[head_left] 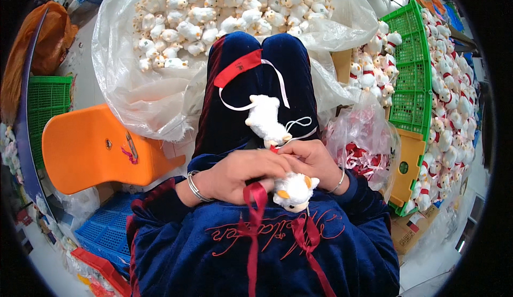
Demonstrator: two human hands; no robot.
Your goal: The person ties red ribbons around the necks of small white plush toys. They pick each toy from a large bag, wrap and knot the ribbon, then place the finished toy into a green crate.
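Observation:
A small white plush animal (263,119) lies over my lap, its body beyond my hands. A white plush head (293,193) with orange-tan ears shows on the near side; my fingers hide how it joins the body. My left hand (243,173) is closed over the middle of the toy. Beside it, my right hand (309,158) pinches at the neck, where a bit of red shows. A thin white cord loop (299,123) sticks out there. On my thighs lies a red fabric piece (239,68) with white ribbon ends.
Ahead, a large clear plastic bag (115,56) holds many white plush toys. An orange chair (96,147) with small snips (131,146) on it stands left. To the right are a bag of red and white ribbons (366,150), a green crate (409,67) and heaped toys with red neckbands (446,110).

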